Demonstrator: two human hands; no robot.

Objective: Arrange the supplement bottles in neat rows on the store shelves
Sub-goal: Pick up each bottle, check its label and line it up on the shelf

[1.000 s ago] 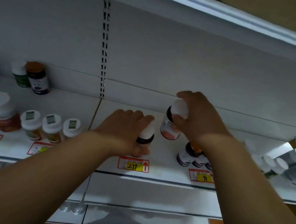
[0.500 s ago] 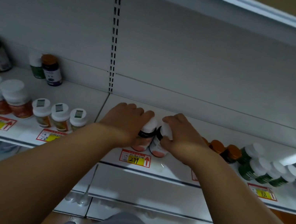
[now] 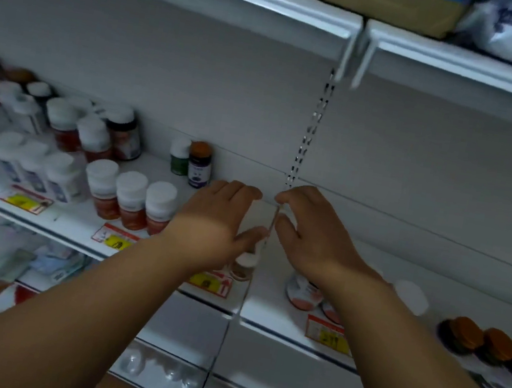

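1. Here the person's left hand (image 3: 216,221) and right hand (image 3: 308,235) hover side by side over the white shelf (image 3: 269,310), just where two shelf sections meet below the slotted upright (image 3: 312,129).
2. The fingers of both hands are loosely curved and hold nothing; the left fingers look fairly relaxed, the right fingers (image 3: 298,194) bend more, thumb and forefinger apart.
3. Under the right wrist stands a white-capped bottle with a red base (image 3: 301,293), upright near the shelf's front edge above a price tag (image 3: 328,334); a second like it seems to stand just beside, mostly hidden.
4. Below the left palm a small bottle (image 3: 245,264) shows only in part; motion blur hides its label.
5. Left of the hands, three white-capped orange bottles (image 3: 129,200) form a row facing the front, probably so shoppers read labels over their tags.
6. To the right, orange-lidded jars (image 3: 492,342) line up along the edge.
7. The hands' position suggests a pause between placements, with the next bottle not yet chosen.
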